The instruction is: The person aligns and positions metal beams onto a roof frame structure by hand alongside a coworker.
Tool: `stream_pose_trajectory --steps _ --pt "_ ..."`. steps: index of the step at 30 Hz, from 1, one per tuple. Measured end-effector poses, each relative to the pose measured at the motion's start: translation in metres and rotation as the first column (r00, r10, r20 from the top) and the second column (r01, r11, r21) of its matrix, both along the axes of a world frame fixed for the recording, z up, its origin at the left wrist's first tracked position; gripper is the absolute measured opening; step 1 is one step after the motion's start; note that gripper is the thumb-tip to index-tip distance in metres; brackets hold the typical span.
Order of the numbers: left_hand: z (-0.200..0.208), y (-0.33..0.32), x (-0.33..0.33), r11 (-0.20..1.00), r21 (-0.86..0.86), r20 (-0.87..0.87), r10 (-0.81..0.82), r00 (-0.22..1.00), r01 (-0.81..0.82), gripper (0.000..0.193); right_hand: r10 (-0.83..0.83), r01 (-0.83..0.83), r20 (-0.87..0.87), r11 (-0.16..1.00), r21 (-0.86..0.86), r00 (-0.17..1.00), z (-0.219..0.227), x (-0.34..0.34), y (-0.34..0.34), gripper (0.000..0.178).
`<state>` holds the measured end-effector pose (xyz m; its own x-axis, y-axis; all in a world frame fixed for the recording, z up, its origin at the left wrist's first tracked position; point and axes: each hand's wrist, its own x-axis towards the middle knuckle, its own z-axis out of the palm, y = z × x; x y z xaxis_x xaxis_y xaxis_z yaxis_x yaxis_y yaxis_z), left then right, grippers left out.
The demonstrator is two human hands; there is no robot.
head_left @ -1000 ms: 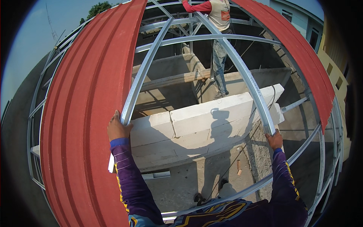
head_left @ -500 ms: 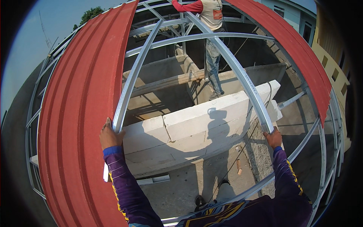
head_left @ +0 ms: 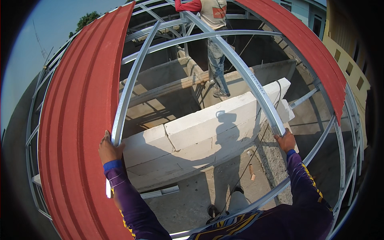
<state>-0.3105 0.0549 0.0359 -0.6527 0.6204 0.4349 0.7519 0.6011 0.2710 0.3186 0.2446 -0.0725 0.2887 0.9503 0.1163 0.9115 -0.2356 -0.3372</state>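
Observation:
My left hand (head_left: 111,149) is closed around the near end of a silver steel channel (head_left: 132,80), right at the edge of a ribbed red roof sheet (head_left: 80,96). On the other side, my right hand (head_left: 285,141) grips the near end of a second steel channel (head_left: 249,79). Both channels slope away from me, crossing a curved steel beam (head_left: 180,41). A co-worker (head_left: 214,15) in a light vest and red sleeves stands at the far end, with a hand near the right channel's far end. Parts of my fingers are hidden behind the metal.
Below the frame runs a white block wall (head_left: 192,132) carrying my shadow. Another red sheet (head_left: 306,52) covers the right side. A steel bar (head_left: 272,194) crosses close to my body. Short metal offcuts (head_left: 160,192) and brick pieces (head_left: 251,172) lie on the concrete floor.
The whole scene has slid a little to the left and the near ends sit slightly differently in view. Both hands keep their hold on the channels.

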Motion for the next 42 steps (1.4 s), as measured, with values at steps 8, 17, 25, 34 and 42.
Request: stream_pose_trajectory --steps 8,17,25,34,42 --pt "0.002 -0.003 0.004 1.000 -0.021 -0.014 0.002 1.000 -0.002 0.082 -0.010 0.012 0.024 0.999 -0.053 1.000 0.001 -0.001 0.001 0.075" --pt "-0.008 -0.009 -0.006 0.998 -0.059 -0.073 0.002 0.997 -0.006 0.078 0.023 -0.019 0.040 0.995 -0.102 0.999 0.000 -0.006 0.001 0.074" --pt "0.003 0.000 -0.006 0.999 -0.052 -0.015 0.011 1.000 -0.012 0.079 0.004 -0.003 0.016 1.000 -0.020 1.000 0.007 -0.007 0.000 0.080" --pt "0.005 -0.004 0.005 0.998 -0.050 -0.055 0.020 0.998 -0.023 0.076 0.009 -0.009 0.068 1.000 0.000 0.998 0.001 -0.005 -0.003 0.073" --pt "-0.003 0.001 -0.008 0.999 -0.033 -0.121 0.007 0.993 -0.011 0.074 0.009 -0.008 0.046 1.000 -0.019 0.999 0.006 -0.008 0.003 0.077"
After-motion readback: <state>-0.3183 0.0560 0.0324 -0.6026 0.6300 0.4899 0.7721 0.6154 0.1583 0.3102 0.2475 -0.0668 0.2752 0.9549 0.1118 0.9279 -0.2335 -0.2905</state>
